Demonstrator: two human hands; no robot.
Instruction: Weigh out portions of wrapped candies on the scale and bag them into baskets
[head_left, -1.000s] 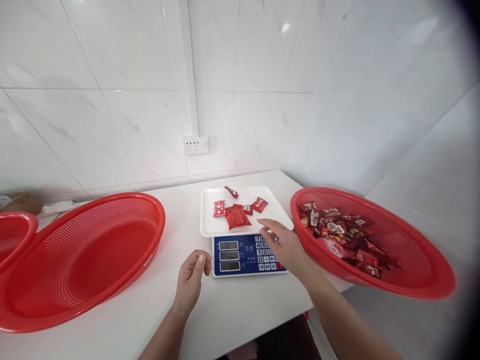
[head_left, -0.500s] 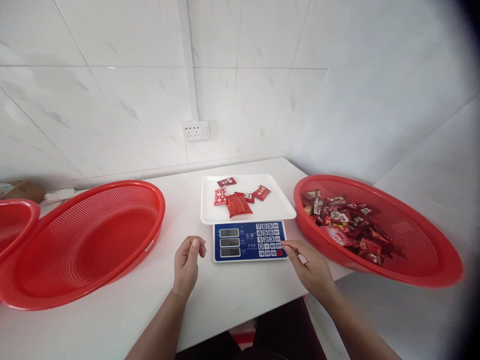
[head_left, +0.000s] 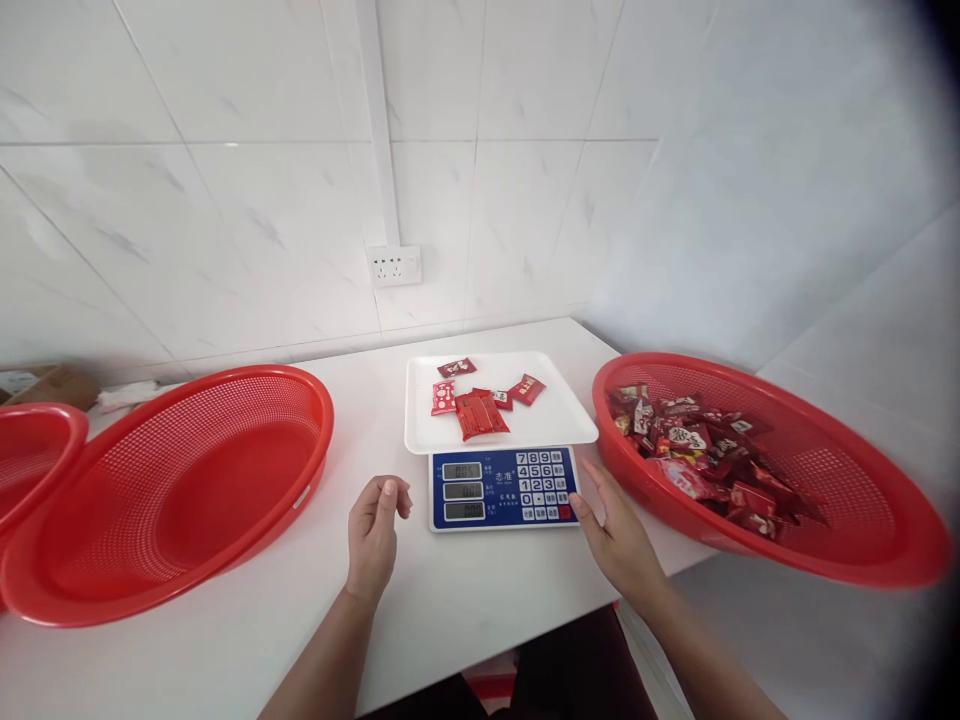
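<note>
Since the frame half a second ago, the right hand [head_left: 619, 540] has opened out from its pinched shape at the scale's right edge; its thumb and fingers now stand apart, the thumb close by the lower right corner of the scale [head_left: 491, 503]. Opposite it, the left hand [head_left: 373, 530] hovers beside the scale's left edge, loosely curled with the thumb against the bent fingers — nothing shows in either hand. The scale sits on the tabletop [head_left: 442, 600], its keypad and displays toward the front edge and its white tray [head_left: 541, 428] toward the back edge. Red candy packets [head_left: 482, 416] lie on the tray, most around its middle, with one near its back edge. A red basket [head_left: 645, 500] heaped with more wrapped candies [head_left: 690, 438] overhangs the tabletop's right edge — another, the empty basket [head_left: 217, 500], stands toward the left, beside a partly visible basket [head_left: 34, 455]. On the wall behind the back edge is a socket [head_left: 395, 266].
</note>
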